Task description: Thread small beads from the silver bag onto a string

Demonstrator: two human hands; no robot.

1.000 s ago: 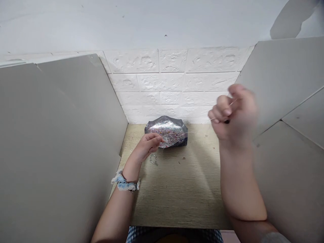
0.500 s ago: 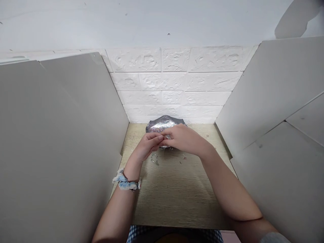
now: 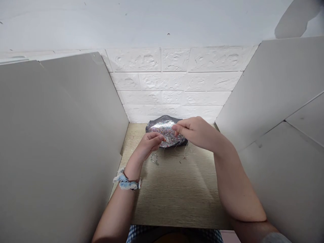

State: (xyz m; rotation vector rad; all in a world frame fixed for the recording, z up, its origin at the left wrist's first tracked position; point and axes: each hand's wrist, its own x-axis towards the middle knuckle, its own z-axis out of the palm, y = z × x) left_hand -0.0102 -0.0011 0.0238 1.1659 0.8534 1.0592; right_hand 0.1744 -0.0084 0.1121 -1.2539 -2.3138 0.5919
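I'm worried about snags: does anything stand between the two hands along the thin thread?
Nothing visible does. The thin thread spans the gap from left hand to right hand; the shiny pouch appears behind it.

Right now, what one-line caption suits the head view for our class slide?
Left hand and right hand hold a thin thread in front of a shiny bag.

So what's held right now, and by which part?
A thin pale thread, pinched by the left grip and the right grip on either side of a short span; whether those spots are its ends can't be told.
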